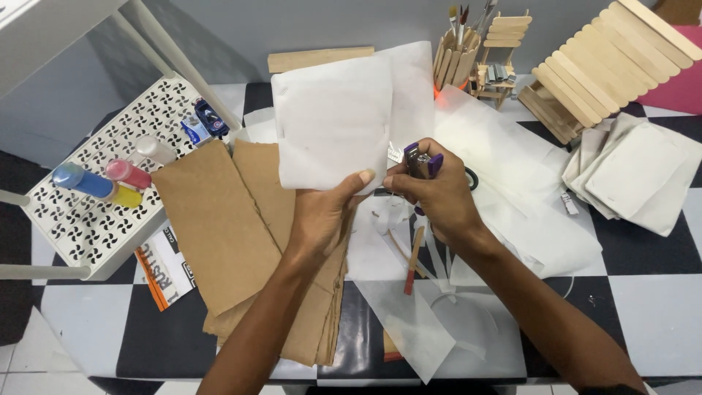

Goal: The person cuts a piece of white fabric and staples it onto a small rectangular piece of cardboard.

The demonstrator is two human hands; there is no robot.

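Note:
My left hand [325, 212] pinches the lower edge of a folded white paper pouch [333, 124] and holds it upright above the table. My right hand [439, 192] grips a small purple stapler [422, 162], whose jaws sit at the pouch's lower right corner. Under my left forearm lies a stack of brown paper sheets [227, 227]. A wooden-handled tool with a red tip [414, 260] rests on the table below my right hand.
A white patterned rack [88, 212] at left carries paint bottles [99, 183]. Loose translucent sheets [526, 190] cover the checkered table. Finished white pouches [636, 175] are piled at right, behind them craft-stick models [599, 66] and a stick brush holder [457, 55].

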